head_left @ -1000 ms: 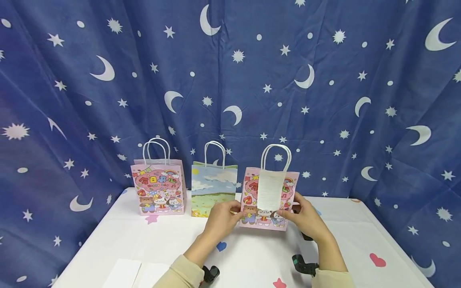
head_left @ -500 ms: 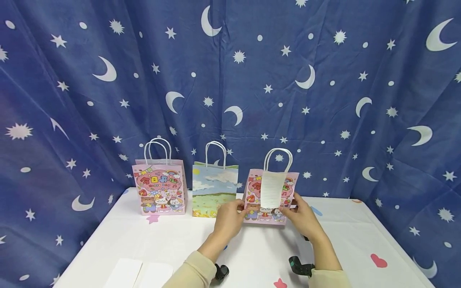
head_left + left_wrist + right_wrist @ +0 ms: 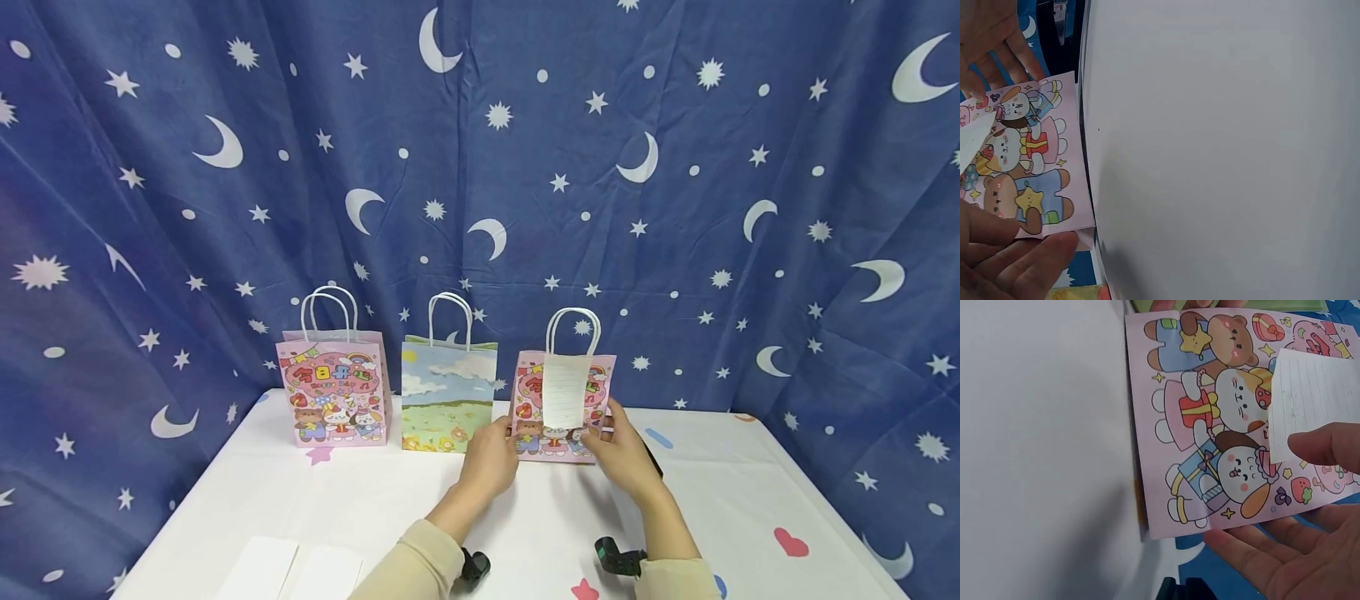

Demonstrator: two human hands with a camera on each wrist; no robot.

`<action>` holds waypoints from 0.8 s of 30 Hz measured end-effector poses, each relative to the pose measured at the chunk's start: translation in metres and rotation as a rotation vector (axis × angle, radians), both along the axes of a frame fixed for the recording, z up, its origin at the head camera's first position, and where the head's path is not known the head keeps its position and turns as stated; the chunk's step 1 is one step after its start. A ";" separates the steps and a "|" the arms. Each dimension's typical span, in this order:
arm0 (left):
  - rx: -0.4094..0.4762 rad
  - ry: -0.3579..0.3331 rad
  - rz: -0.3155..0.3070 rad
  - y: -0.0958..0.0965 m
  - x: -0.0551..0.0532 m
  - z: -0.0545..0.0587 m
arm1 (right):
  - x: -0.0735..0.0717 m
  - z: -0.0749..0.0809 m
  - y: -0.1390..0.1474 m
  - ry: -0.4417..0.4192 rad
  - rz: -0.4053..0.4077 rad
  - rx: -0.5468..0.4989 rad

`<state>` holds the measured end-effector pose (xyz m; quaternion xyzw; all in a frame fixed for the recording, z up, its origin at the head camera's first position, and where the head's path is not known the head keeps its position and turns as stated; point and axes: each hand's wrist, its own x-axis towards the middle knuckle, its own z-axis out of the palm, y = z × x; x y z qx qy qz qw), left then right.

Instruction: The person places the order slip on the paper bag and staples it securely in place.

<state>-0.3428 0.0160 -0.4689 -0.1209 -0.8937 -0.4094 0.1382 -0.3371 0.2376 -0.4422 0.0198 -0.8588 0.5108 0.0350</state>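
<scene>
A pink paper gift bag (image 3: 528, 417) printed with cartoon animals stands at the right of the row, its white handles upright. Down its front hangs a white ribbed paper strip (image 3: 565, 392). My left hand (image 3: 491, 458) holds the bag's left side low down, with the thumb (image 3: 991, 228) at the front. On the opposite side my right hand (image 3: 626, 454) grips the bag; its thumb (image 3: 1322, 445) overlaps the strip's lower end, and its fingers (image 3: 1260, 553) reach along the side. The bag's bottom edge is right at the white tabletop.
Left of it on the white table (image 3: 360, 500) stand a landscape-print gift bag (image 3: 448, 400) and another pink gift bag (image 3: 333, 392). Two white flat pieces (image 3: 258, 567) lie at the front left. A blue moon-and-star curtain (image 3: 480, 167) hangs behind.
The pink bag on the right has moved back toward the curtain, its bottom edge now farther from me. Both hands have travelled with it, keeping their hold.
</scene>
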 end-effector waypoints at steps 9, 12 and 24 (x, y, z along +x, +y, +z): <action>0.010 -0.081 -0.037 0.002 0.001 0.000 | -0.003 -0.010 -0.003 0.007 0.041 -0.074; 0.016 -0.111 -0.036 0.004 0.000 -0.001 | -0.003 -0.011 -0.003 0.013 0.048 -0.083; 0.035 -0.152 -0.070 0.002 0.003 0.002 | -0.002 -0.006 -0.001 0.001 0.028 -0.078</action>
